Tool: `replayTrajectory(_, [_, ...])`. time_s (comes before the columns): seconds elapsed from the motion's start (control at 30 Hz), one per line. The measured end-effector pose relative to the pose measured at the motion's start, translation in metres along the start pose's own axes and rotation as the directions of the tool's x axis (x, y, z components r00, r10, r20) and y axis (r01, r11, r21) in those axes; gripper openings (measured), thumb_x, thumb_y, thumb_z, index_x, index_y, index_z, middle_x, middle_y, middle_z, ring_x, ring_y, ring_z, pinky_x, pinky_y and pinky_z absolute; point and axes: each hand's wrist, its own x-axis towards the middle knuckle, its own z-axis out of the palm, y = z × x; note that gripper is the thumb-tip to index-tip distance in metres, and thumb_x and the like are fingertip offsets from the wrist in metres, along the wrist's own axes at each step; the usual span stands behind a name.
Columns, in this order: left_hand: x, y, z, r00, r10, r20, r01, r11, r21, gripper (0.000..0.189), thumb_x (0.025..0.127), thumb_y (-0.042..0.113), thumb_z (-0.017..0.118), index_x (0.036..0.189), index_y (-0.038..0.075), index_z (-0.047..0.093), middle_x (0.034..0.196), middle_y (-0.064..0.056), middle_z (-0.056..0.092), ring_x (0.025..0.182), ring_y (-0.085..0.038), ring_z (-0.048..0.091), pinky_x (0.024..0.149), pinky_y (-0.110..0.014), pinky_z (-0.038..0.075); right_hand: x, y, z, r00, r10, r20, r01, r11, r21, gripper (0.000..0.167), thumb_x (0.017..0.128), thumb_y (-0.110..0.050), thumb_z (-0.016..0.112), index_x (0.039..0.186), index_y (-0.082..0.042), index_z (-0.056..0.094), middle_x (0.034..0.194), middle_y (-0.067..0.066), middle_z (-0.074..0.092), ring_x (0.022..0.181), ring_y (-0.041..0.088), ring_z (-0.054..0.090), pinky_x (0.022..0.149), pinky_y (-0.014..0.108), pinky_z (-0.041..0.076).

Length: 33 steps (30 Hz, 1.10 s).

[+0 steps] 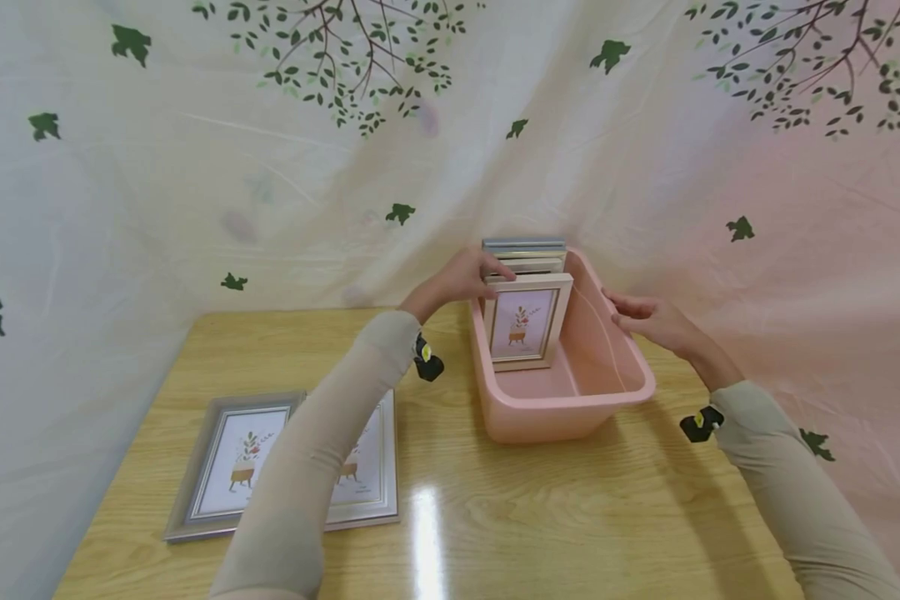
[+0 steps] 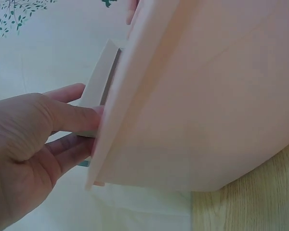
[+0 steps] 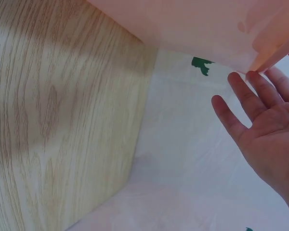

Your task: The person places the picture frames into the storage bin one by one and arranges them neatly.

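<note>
Leaf-printed fabric (image 1: 330, 192) is hanging beyond both hands, and a wood-grain table (image 1: 510, 517) is stretching out beneath them. From the head view, a pink plastic tub (image 1: 540, 425) is standing between the left hand (image 1: 461, 279) and the right hand (image 1: 663, 321). Under the left fingers, a cream picture frame (image 1: 523, 323) is standing roughly upright inside the tub; whether its foot is touching the tub's floor, I cannot tell. Just beyond the left hand, more frames (image 1: 527, 253) are standing in a row, only their upper parts showing. Nearer the person than the left hand, partly hidden by the left sleeve (image 1: 345, 417), a grey picture frame (image 1: 236, 458) and a silver-white picture frame (image 1: 369, 475) are lying on the table. Judging from this, the work is looking well along: the row is already sitting in the tub, and the two flat ones are still lying outside. From the left wrist, the left thumb and fingers are pinching the cream one's edge beside the tub's rim. From the right wrist, the right fingers are extending nearly straight, slightly spread, their tips touching the rim; the thumb is not showing clearly.
</note>
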Motion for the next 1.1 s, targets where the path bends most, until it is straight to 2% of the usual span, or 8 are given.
replayTrajectory(0.2, [-0.002,-0.002,-0.003,1.0,-0.02,0.009,0.02,1.0,-0.008,0.044,0.083,-0.01,0.073,0.124,0.008,0.073,0.126,-0.014,0.071,0.089,-0.021,0.066,0.075,-0.026,0.059,-0.001,-0.004,-0.002,1.0,-0.006,0.002,0.006,0.999,-0.036,0.067,0.102,-0.034,0.061,0.16,-0.018,0.031,0.161,0.02,0.036,0.148,0.048,0.034,0.115,0.069,0.031])
replayTrajectory(0.37, [-0.003,-0.008,-0.001,0.998,-0.035,-0.057,0.033,0.999,-0.038,0.039,0.084,-0.009,0.074,0.12,0.006,0.075,0.122,-0.012,0.073,0.093,-0.02,0.066,0.079,-0.026,0.058,0.0,-0.009,-0.002,0.999,-0.032,0.011,0.032,0.997,-0.069,0.067,0.102,-0.03,0.062,0.16,-0.017,0.031,0.162,0.02,0.033,0.149,0.047,0.031,0.116,0.069,0.031])
replayTrajectory(0.5, [-0.003,-0.012,0.003,0.994,-0.03,-0.104,0.025,0.999,-0.044,0.035,0.084,-0.007,0.074,0.117,0.005,0.076,0.117,-0.012,0.073,0.089,-0.018,0.066,0.074,-0.025,0.058,0.001,-0.011,-0.002,1.0,-0.031,-0.005,0.03,0.993,-0.115,0.066,0.102,-0.029,0.063,0.16,-0.017,0.033,0.163,0.019,0.032,0.147,0.045,0.035,0.115,0.065,0.035])
replayTrajectory(0.6, [-0.003,-0.013,0.005,0.991,-0.025,-0.13,0.021,0.999,-0.035,0.034,0.084,-0.006,0.074,0.116,0.005,0.077,0.115,-0.012,0.073,0.087,-0.018,0.066,0.071,-0.024,0.057,0.001,-0.014,-0.003,0.999,-0.024,-0.031,0.018,0.984,-0.175,0.066,0.1,-0.031,0.065,0.159,-0.019,0.036,0.162,0.018,0.033,0.137,0.042,0.047,0.107,0.057,0.046])
replayTrajectory(0.67, [-0.003,-0.013,0.005,0.989,-0.018,-0.147,0.015,1.0,-0.021,0.034,0.084,-0.007,0.074,0.115,0.004,0.077,0.113,-0.013,0.072,0.087,-0.019,0.066,0.071,-0.024,0.057,0.002,-0.016,-0.003,0.998,-0.033,-0.048,0.022,0.977,-0.211,0.066,0.099,-0.031,0.066,0.157,-0.019,0.039,0.16,0.019,0.036,0.115,0.037,0.06,0.093,0.045,0.052])
replayTrajectory(0.8, [-0.003,-0.012,0.007,0.986,-0.008,-0.167,0.011,1.0,0.013,0.035,0.083,-0.008,0.074,0.116,0.004,0.076,0.113,-0.015,0.072,0.091,-0.022,0.067,0.076,-0.024,0.057,0.003,-0.017,-0.003,0.997,-0.039,-0.061,0.024,0.973,-0.231,0.066,0.097,-0.031,0.067,0.156,-0.018,0.041,0.159,0.02,0.038,0.117,0.046,0.06,0.096,0.053,0.054])
replayTrajectory(0.9, [-0.004,-0.01,0.008,0.985,-0.021,-0.172,0.027,0.999,0.03,0.033,0.085,-0.005,0.075,0.117,0.003,0.076,0.117,-0.014,0.072,0.095,-0.023,0.068,0.08,-0.026,0.058,0.003,-0.018,-0.002,0.997,-0.039,-0.065,0.022,0.972,-0.235,0.066,0.097,-0.031,0.067,0.156,-0.018,0.041,0.157,0.021,0.041,0.138,0.053,0.044,0.108,0.07,0.04])
replayTrajectory(1.1, [-0.008,-0.01,0.011,0.98,-0.032,-0.199,0.041,0.998,0.043,0.029,0.087,0.0,0.077,0.116,0.004,0.075,0.116,-0.011,0.07,0.097,-0.021,0.066,0.082,-0.025,0.059,0.002,-0.021,-0.002,0.997,-0.05,-0.065,0.029,0.959,-0.282,0.065,0.097,-0.031,0.066,0.156,-0.017,0.041,0.148,0.027,0.05,0.134,0.052,0.048,0.104,0.068,0.044])
